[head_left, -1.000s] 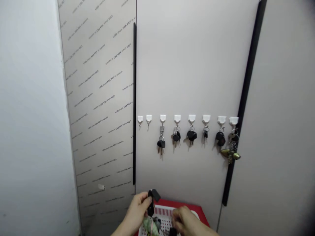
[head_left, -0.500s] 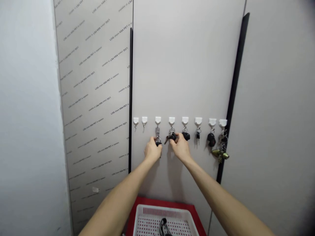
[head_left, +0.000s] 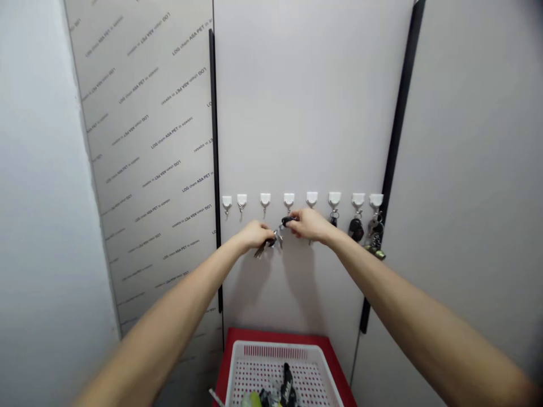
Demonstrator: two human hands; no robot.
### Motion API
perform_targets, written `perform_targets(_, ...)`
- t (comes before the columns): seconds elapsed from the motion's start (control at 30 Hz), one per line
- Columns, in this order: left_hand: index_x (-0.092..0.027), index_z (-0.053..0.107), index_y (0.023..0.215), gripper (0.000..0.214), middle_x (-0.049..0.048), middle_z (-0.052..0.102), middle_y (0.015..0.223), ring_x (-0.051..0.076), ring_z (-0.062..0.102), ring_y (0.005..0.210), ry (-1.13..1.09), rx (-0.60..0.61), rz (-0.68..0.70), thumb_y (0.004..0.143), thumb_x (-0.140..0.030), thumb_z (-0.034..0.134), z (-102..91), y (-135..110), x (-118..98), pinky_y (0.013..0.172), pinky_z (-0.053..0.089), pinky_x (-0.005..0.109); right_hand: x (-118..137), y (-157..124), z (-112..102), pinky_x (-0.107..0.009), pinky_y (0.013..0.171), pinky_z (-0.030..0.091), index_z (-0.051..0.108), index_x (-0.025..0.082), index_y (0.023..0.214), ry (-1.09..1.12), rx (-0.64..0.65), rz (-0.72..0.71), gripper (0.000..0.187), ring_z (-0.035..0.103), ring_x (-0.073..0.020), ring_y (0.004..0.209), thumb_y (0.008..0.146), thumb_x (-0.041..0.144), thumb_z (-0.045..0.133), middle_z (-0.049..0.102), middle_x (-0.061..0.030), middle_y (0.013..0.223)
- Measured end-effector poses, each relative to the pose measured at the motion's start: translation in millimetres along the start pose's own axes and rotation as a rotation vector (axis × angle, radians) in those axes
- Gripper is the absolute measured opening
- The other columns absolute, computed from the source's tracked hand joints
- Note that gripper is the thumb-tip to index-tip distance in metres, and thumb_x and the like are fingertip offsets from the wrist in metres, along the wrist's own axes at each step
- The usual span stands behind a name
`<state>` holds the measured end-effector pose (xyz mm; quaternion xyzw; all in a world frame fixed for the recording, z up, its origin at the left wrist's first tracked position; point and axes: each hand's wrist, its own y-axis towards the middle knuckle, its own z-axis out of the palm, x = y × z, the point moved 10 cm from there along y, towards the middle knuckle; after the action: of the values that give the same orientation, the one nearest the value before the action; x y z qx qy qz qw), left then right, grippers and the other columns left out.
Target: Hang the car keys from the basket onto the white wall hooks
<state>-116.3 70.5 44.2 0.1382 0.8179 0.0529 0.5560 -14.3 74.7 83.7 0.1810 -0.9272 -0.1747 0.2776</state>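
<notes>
My left hand [head_left: 255, 234] is closed on a bunch of keys [head_left: 263, 246] with a dark fob, off the hooks. My right hand [head_left: 309, 224] pinches a black key fob [head_left: 288, 220] just below the fourth white hook [head_left: 289, 199]. Metal rings and a small key show between the two hands; which bunch they belong to I cannot tell. The third hook [head_left: 265, 200] carries nothing. My right hand partly covers the space under the fifth hook [head_left: 312, 198], where a key tip shows below the fingers.
Keys [head_left: 334, 219], black fobs [head_left: 356, 229] and a bunch with a greenish-gold charm [head_left: 375, 250] hang on the right-hand hooks. A white basket [head_left: 275, 349] holding several items stands below on a red surface [head_left: 237, 334]. Long black handles [head_left: 215, 141] edge the door.
The left bunch has come off the third hook, and the bunch at the fourth hook has left it too. Both hands have shifted slightly up; the view has tilted down, showing more of the basket.
</notes>
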Motion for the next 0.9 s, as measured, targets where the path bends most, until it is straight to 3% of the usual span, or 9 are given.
perform_targets(0.1,-0.012,0.055,0.055,0.011,-0.0041,0.043,0.040,0.004,0.033,0.034,-0.091,0.086,-0.036,0.052,-0.018,0.046,23.7,-13.1,28.3,0.033,0.022,0.016,-6.7,-25.4,21.5,-0.017,0.039,0.031,0.055,0.014,0.069,-0.057,0.109,-0.080,0.017,0.043,-0.0071,0.039,0.062,0.020,0.041,0.050,0.0009,0.044)
perform_targets(0.2,-0.012,0.056,0.057,0.013,-0.0044,0.043,0.040,0.005,0.033,0.035,-0.070,0.176,-0.103,0.052,-0.017,0.045,60.1,-32.1,67.7,0.034,0.022,0.016,-22.9,-64.5,62.4,-0.017,0.041,0.029,0.056,0.013,0.066,-0.086,0.242,-0.150,0.018,0.042,-0.0068,0.043,0.060,0.016,0.039,0.052,-0.0001,0.049)
perform_targets(0.37,-0.013,0.053,0.051,0.011,-0.0046,0.041,0.037,0.006,0.035,0.036,0.076,0.269,-0.297,0.051,-0.012,0.043,123.9,-68.0,154.4,0.037,0.026,0.018,-82.7,-130.8,146.4,-0.017,0.039,0.026,0.058,0.012,0.064,-0.097,0.447,-0.024,0.021,0.040,-0.0070,0.043,0.057,0.013,0.037,0.055,-0.0021,0.052)
perform_targets(0.43,-0.013,0.053,0.052,0.009,-0.0043,0.042,0.038,0.007,0.037,0.036,0.142,0.326,-0.341,0.051,-0.014,0.045,139.2,-72.3,170.7,0.039,0.028,0.020,-96.9,-140.2,154.8,-0.017,0.039,0.027,0.058,0.012,0.064,-0.069,0.484,0.013,0.022,0.042,-0.0079,0.043,0.056,0.012,0.037,0.057,-0.0029,0.052)
perform_targets(0.5,-0.013,0.055,0.058,0.010,-0.0016,0.049,0.047,0.010,0.043,0.044,0.161,0.264,-0.252,0.051,-0.016,0.049,134.8,-57.1,153.7,0.045,0.033,0.022,-99.8,-127.0,124.0,-0.018,0.045,0.033,0.058,0.012,0.070,-0.007,0.337,0.023,0.024,0.048,-0.0095,0.050,0.058,0.013,0.038,0.059,-0.0045,0.060)
perform_targets(0.6,-0.012,0.053,0.080,0.027,0.0063,0.056,0.078,0.013,0.050,0.068,0.110,-0.036,0.002,0.055,-0.021,0.051,98.2,-16.4,80.8,0.061,0.037,0.022,-101.9,-92.9,14.7,-0.022,0.063,0.037,0.053,0.014,0.088,0.062,-0.239,0.096,0.029,0.051,-0.0121,0.070,0.066,0.025,0.038,0.058,-0.0074,0.083)
perform_targets(0.67,-0.013,0.046,0.094,0.038,0.0079,0.054,0.087,0.014,0.050,0.073,0.126,-0.232,0.069,0.059,-0.027,0.049,74.5,5.3,35.0,0.062,0.038,0.023,-102.3,-81.2,-45.2,-0.024,0.065,0.037,0.049,0.016,0.096,0.014,-0.546,0.174,0.036,0.052,-0.0136,0.073,0.066,0.033,0.038,0.057,-0.0075,0.087)
perform_targets(0.77,-0.018,0.045,0.095,0.040,0.0057,0.056,0.084,0.016,0.050,0.074,0.317,-0.372,0.156,0.059,-0.034,0.048,65.2,23.6,-18.4,0.064,0.038,0.027,-99.8,-61.5,-73.4,-0.027,0.061,0.037,0.047,0.016,0.098,-0.108,-0.626,0.252,0.042,0.052,-0.0167,0.069,0.062,0.037,0.044,0.059,-0.0062,0.076)
perform_targets(0.9,-0.018,0.053,0.078,0.024,0.0063,0.058,0.073,0.018,0.051,0.069,0.546,-0.378,0.238,0.062,-0.032,0.042,72.2,29.2,-45.7,0.060,0.038,0.028,-96.2,-50.7,-78.7,-0.023,0.055,0.036,0.055,0.016,0.081,-0.123,-0.643,0.213,0.027,0.051,-0.0144,0.061,0.064,0.031,0.040,0.058,-0.0038,0.063)
